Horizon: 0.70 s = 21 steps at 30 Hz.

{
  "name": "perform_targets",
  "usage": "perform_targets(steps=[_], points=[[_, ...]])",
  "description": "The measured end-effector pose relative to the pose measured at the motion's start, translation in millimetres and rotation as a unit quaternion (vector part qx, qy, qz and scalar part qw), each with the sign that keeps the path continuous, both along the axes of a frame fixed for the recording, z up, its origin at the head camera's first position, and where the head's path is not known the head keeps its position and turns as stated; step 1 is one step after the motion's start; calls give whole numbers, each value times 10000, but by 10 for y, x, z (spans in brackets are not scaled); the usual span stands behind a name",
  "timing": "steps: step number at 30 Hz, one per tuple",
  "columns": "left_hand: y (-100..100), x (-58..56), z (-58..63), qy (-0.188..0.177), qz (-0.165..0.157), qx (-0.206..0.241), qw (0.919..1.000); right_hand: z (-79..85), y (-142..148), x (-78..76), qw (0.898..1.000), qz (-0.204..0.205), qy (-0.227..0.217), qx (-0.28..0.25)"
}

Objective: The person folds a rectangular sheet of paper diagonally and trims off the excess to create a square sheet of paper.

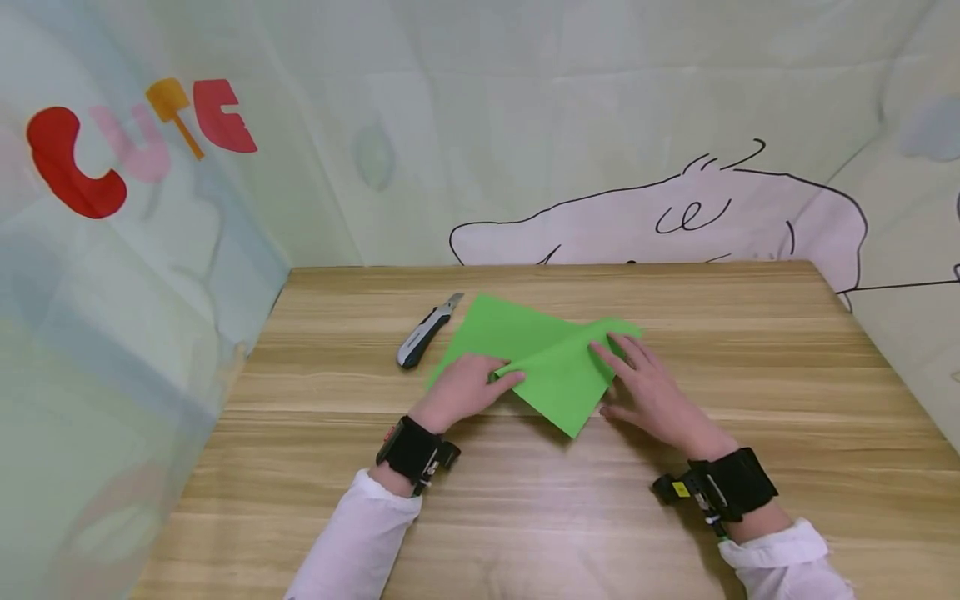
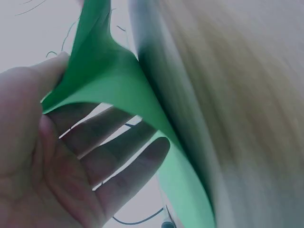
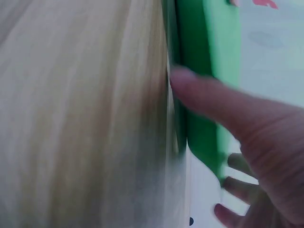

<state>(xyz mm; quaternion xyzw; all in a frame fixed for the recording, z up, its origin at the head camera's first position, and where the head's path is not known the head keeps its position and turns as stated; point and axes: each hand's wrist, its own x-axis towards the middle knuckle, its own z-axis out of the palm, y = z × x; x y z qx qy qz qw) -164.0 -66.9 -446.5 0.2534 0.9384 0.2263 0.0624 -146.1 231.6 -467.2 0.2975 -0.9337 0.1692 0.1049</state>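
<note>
Tabletop (image 1: pixel 540 533): bears sheet of paper (image 1: pixel 510 325), utility knife (image 1: pixel 426 337). Sheet of paper: mid-width, toward far edge. Utility knife: just left of sheet, blade end toward far edge. Left hand (image 1: pixel 463 390): at sheet's left part, paper edge between thumb (image 2: pixel 47 76) and fingers (image 2: pixel 130 175). Right hand (image 1: pixel 654 396): at sheet's right end, touching. Backdrop (image 1: pixel 525 108): behind tabletop, "CUTE" lettering (image 1: pixel 153 150) at upper left.

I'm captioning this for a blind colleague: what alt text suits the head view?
A left hand pinches green paper, partly folded over, while the right hand touches the paper's right side. A knife lies left of the paper on a wooden table.
</note>
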Motion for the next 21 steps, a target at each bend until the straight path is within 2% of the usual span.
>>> perform_targets(steps=[5,9,16,18,21], points=[[-4,10,34,-287,-290,112,9991,39,6,-7,9981,-262,546,-92],[-7,35,41,-519,-435,-113,9976,77,9,13,9961,-477,714,-190],[23,131,79,-777,-522,-641,9935,60,24,51,9974,-577,436,-68],[44,162,91,-726,-676,-802,9918,47,25,45,9976,-587,365,-99],[87,179,91,-513,-996,-760,9908,32,22,30,9979,-534,304,-225]])
